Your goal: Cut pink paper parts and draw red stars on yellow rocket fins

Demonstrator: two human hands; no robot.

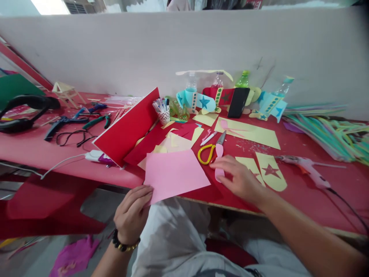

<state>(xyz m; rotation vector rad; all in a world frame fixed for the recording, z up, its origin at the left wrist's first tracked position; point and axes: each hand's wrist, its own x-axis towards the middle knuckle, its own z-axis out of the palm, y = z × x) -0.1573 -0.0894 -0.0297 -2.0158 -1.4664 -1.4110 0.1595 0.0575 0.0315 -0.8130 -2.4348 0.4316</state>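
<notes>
My left hand [134,209] pinches the lower left corner of a pink paper sheet [175,173], held over the table's front edge. My right hand [235,177] is on a pink paper cutout with rounded ends [219,150]; thumb and fingers close about its middle, which they partly hide. That cutout lies by the scissors [206,154], which have yellow handles and blades pointing away from me. Just beyond the scissors is a white pen [208,138]. To the right of my right hand are pale yellow rounded cutouts with a red star [271,172].
A pink glue gun [307,169] with its cord lies at the right, before a pile of coloured strips [325,134]. Decorated bottles [268,104] and a phone [238,102] stand along the wall. At left are a leaning red board [129,127], pliers [98,121] and headphones [25,111].
</notes>
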